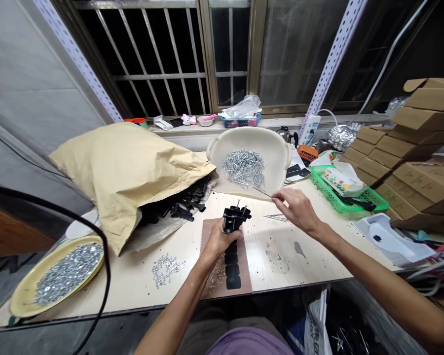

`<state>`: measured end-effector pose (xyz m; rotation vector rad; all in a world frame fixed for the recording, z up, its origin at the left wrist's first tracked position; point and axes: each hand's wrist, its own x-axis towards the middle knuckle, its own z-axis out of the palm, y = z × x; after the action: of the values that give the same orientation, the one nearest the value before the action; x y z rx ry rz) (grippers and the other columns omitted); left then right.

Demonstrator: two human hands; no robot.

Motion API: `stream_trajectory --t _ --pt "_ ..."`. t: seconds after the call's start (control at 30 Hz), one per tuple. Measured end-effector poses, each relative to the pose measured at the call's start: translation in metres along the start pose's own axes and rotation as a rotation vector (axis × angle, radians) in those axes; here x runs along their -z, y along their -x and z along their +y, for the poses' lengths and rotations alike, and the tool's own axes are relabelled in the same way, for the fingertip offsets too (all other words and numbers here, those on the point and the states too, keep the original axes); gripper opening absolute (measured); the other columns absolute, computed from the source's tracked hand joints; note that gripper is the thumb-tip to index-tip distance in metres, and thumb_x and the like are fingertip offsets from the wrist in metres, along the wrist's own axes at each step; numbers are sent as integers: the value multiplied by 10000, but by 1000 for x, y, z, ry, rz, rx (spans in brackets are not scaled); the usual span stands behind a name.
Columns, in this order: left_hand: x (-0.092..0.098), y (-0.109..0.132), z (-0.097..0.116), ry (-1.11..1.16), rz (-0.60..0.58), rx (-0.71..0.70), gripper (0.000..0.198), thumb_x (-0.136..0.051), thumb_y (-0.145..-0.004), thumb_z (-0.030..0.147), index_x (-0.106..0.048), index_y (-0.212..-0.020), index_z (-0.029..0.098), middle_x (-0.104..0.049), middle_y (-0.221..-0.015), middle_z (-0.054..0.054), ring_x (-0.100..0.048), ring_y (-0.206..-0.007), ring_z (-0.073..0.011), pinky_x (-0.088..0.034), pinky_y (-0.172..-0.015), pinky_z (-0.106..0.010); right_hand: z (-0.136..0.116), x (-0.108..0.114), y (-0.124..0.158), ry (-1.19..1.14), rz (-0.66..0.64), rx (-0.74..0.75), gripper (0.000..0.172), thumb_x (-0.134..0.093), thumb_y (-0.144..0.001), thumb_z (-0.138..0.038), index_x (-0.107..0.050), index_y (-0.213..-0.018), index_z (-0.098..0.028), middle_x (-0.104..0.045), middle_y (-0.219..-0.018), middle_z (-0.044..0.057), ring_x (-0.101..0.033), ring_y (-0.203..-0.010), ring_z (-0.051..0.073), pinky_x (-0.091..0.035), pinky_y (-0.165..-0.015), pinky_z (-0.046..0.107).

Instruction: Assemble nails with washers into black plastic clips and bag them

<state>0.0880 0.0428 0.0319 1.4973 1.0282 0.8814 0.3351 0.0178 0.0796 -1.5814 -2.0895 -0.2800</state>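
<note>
Head view: the left hand (222, 239), near the centre of the frame, is curled around a cluster of black plastic brackets (235, 217), with thin metal shanks poking out of the top. To its right, the right hand (294, 209) pinches a long screw (262, 192) between thumb and fingertips, the screw's far end reaching over the front of the white basin (277, 160).

As far as can be judged, the work is partway along: the held brackets already have a few shanks in them, while a heap of screws (244, 166) lies in the basin and black parts (187, 207) spill from the paper sack (126, 158) at left. Small metal nuts (166, 270) lie loose on the worktop (133, 291), with more in the yellow dish (20, 303) at lower left. Whether any bracket is finished cannot be told.

The left forearm rises from the bottom edge, wrist above the brown mat (246, 276); the right forearm slants in from the lower right, wrist slightly bent, palm down.
</note>
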Motion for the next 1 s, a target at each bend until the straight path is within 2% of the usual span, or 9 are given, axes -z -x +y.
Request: stream_trajectory --t 0.07,0.17,0.4,0.53,0.63,0.73,0.8,0.9,1.0 --pt "-2 -4 -3 3 -19 7 135 -612 -577 126 -593 -710 137 -581 -664 5 -509 -619 -136 -367 -575 -243 -17 24 -17 -77 86 133 203 -443 -928 -303 -614 -936 -193 -634 -888 39 -526 -850 162 -324 -780 296" --pt "-6 -8 -7 -7 -46 4 111 -583 -574 116 -571 -683 136 -557 -650 16 -485 -602 -125 -340 -561 -236 -39 45 -34 2 111 270 204 -451 -929 -315 -629 -924 -215 -629 -873 28 -499 -834 163 -309 -790 315" --pt "-5 -12 -5 -153 -2 -36 175 -576 -553 92 -559 -717 149 -523 -658 34 -443 -608 -117 -300 -532 -222 -58 47 -51 249 3 481 200 -460 -915 -173 -642 -882 -249 -631 -846 10 -470 -811 159 -232 -906 412" --pt "-6 -13 -2 -153 3 -33 210 -586 -520 55 -579 -710 146 -529 -656 39 -441 -600 -110 -317 -538 -219 -63 55 -64 107 -91 528 168 -522 -895 -304 -620 -1021 -252 -653 -910 14 -513 -876 179 -243 -934 427" --pt "-3 -7 3 23 1 5 194 -630 -558 92 -614 -746 137 -594 -700 12 -511 -642 -134 -387 -594 -240 -45 56 -68 -58 -78 405 397 -518 -880 -438 -519 -1216 -227 -634 -1079 44 -534 -971 182 -294 -916 375" --pt "5 2 13 232 26 53 220 -684 -610 168 -647 -822 124 -649 -801 -39 -582 -742 -175 -448 -693 -280 -7 35 -51 21 -169 130 288 -435 -929 -385 -605 -1073 -203 -644 -1044 46 -557 -949 160 -338 -819 292" --pt "12 7 20 275 88 46 240 -712 -614 196 -654 -836 126 -656 -819 -47 -598 -764 -184 -462 -715 -290 17 9 -27 225 -414 -61 267 -404 -938 -301 -651 -934 -200 -666 -940 33 -575 -846 142 -332 -724 263" --pt "16 9 25 221 119 -9 223 -729 -607 202 -661 -809 139 -661 -801 -37 -607 -755 -186 -469 -709 -290 36 -34 13 322 -531 -125 240 -487 -871 -202 -657 -707 -164 -672 -776 52 -578 -766 169 -301 -685 290" --pt "13 9 25 135 120 1 155 -732 -589 192 -664 -717 138 -655 -723 -24 -604 -703 -182 -469 -664 -279 37 -65 37 381 -552 -132 219 -478 -851 -136 -657 -726 -143 -674 -804 89 -571 -821 201 -285 -726 326"
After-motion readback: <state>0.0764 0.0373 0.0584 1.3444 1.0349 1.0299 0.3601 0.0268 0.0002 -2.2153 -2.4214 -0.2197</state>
